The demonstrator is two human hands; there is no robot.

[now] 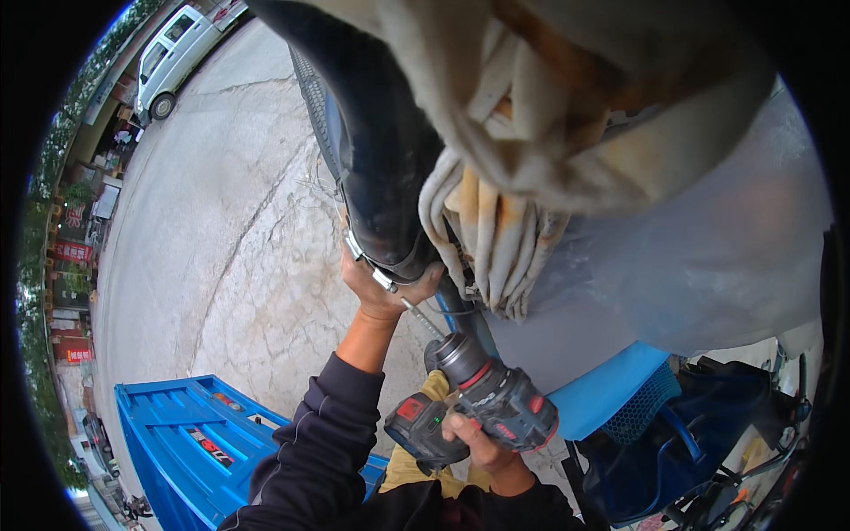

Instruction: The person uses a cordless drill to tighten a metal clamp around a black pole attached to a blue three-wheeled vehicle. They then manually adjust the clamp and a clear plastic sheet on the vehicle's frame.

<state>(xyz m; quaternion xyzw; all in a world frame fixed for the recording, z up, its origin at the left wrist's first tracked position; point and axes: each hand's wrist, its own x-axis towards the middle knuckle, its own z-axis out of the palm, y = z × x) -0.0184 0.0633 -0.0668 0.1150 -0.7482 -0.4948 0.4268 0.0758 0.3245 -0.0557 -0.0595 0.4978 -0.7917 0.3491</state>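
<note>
A thick black hose (385, 159) comes down from the top of the head view, with metal hose clamps (384, 279) around its lower end. My left hand (380, 300) cups that end from below, its fingers and thumb wrapped about the hose. In my right hand (483, 443) is a cordless drill (505, 398), gripped by the handle. A long metal bit (423, 320) in its chuck points up and left at a clamp's screw. The tip is very close to the screw; whether they touch I cannot tell.
Stained off-white fabric (498, 232) hangs close by on the right, beside a large grey surface (564, 332). A blue ribbed metal panel (179, 431) stands at lower left. Cracked concrete (219, 199) stretches beyond, with a white van (176, 50) farther off.
</note>
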